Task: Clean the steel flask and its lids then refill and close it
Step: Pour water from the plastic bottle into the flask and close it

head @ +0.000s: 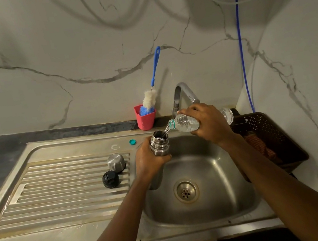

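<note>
Flask (159, 144) open, upright over far-left edge of sink (215, 174). Steel lid (116, 162) and black lid (110, 179) just beside each other on ribbed steel surface (60, 189), left of flask. Red cup (145, 120) with brush (150, 98) against marble wall. Left hand (150, 159): fingers clamped round flask body. Right hand (209, 124): fingers wrapped round tilted plastic bottle (186, 123), water running into flask mouth.

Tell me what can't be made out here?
Head view:
- Water level in the steel flask: hidden by its own wall.
- Flask's lower body: wrapped by the left hand.
- Middle of the plastic bottle: covered by the right hand.
- Contents of the basket: dim, partly behind the right forearm.
</note>
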